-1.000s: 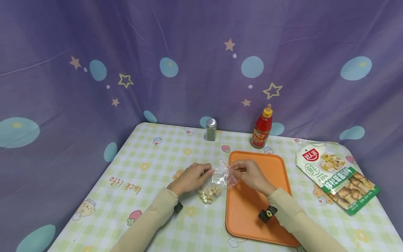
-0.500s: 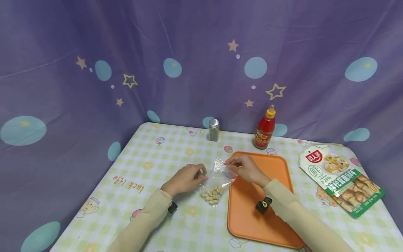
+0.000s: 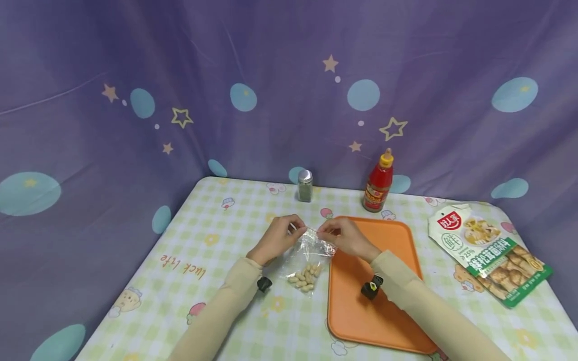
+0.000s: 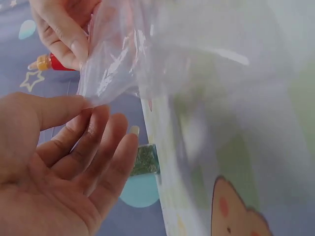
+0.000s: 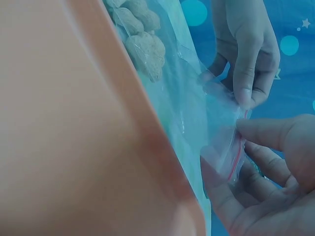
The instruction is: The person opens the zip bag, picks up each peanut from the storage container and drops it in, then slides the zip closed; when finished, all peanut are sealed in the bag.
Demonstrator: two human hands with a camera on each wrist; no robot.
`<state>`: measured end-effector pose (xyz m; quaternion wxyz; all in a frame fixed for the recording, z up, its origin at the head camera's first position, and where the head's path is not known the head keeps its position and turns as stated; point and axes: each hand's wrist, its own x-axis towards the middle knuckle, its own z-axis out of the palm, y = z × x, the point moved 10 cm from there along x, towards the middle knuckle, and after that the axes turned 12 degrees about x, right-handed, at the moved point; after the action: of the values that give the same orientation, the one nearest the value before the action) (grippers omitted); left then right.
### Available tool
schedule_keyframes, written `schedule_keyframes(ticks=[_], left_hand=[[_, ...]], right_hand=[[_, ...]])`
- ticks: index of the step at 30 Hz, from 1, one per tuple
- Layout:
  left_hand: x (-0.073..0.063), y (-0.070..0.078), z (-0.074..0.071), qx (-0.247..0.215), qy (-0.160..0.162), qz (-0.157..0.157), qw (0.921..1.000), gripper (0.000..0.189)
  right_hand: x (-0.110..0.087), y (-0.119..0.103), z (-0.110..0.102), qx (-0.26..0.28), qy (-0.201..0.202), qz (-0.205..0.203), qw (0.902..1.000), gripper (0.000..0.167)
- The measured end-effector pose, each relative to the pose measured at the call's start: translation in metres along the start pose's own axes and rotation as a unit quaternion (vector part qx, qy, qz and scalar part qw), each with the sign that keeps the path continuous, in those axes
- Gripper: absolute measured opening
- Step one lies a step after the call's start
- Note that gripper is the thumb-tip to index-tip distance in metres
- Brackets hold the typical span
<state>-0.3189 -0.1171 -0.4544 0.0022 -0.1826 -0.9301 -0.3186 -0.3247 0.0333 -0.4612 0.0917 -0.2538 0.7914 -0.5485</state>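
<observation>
A clear zip bag (image 3: 308, 253) lies on the cloth with several unshelled peanuts (image 3: 306, 279) in its lower end. My left hand (image 3: 279, 238) pinches the left end of the bag's top edge between thumb and forefinger; its other fingers are loosely bent in the left wrist view. At the right end of that edge, my right hand (image 3: 347, 237) pinches the plastic. A red zip line (image 5: 237, 160) shows beside the right fingers in the right wrist view. Whether the zip is sealed cannot be told.
An orange tray (image 3: 361, 321) lies under my right forearm, close beside the bag. Behind stand a glass spice shaker (image 3: 305, 190) and a red sauce bottle (image 3: 378, 185). A mushroom-printed packet (image 3: 492, 253) lies at the right, and a curtain (image 3: 271, 60) hangs behind the table.
My left hand released the bag, drew away to the left, then came back up to grip its top edge. The right hand kept hold; the bag now spreads flat between both hands.
</observation>
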Motion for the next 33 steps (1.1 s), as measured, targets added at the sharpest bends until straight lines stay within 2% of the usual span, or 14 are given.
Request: schedule_keyframes(ticks=[6, 12, 26, 33], left_hand=[[0.001, -0.006, 0.003, -0.042, -0.001, -0.033, 0.9985, 0.009], [0.002, -0.01, 0.005, -0.048, 0.011, -0.047, 0.9977, 0.007], [0.002, 0.004, -0.003, -0.02, 0.049, -0.007, 0.9986, 0.007], [0.001, 0.001, -0.004, -0.01, 0.053, -0.017, 0.9984, 0.011]], right_hand=[[0.005, 0.0, 0.003, 0.001, 0.003, 0.005, 1.0, 0.01], [0.013, -0.001, 0.01, 0.013, 0.004, 0.007, 0.9999, 0.012], [0.015, 0.001, 0.017, 0.047, 0.014, 0.035, 0.9982, 0.013], [0.016, 0.003, 0.02, 0.048, 0.017, 0.043, 0.9978, 0.013]])
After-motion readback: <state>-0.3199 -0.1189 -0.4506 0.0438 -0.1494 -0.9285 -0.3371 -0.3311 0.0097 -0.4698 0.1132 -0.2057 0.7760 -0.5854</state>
